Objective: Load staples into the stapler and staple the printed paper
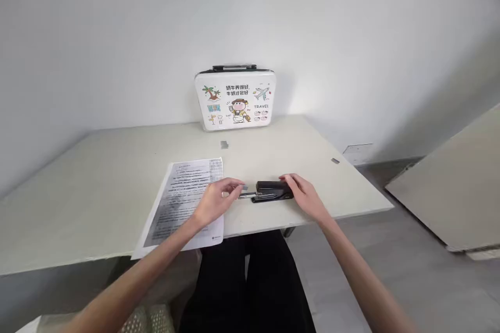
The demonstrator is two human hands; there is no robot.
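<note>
Between the two hands, near the front edge of the bench (97,182), a black stapler (273,191) is laid on its base, with a slim metal part (247,195) extended from its left end. That end is pointed toward the left hand (216,200), whose thumb and forefinger are pinched together on a small grey piece (245,187), held just above the metal part; whether the metal part is also touched cannot be told. By the right hand (304,199), the stapler's other end is gripped, with the fingers bent over it and only partly seen.

Beneath and to the left of the left hand, a printed sheet (183,192) is spread, its lower edge reaching past the bench's front edge. Beyond both hands, a second small grey piece (224,144) is placed on the bench, and farther back a white case (236,101), printed with cartoon pictures and topped by a black handle (234,67), is stood upright near the wall (156,36).
</note>
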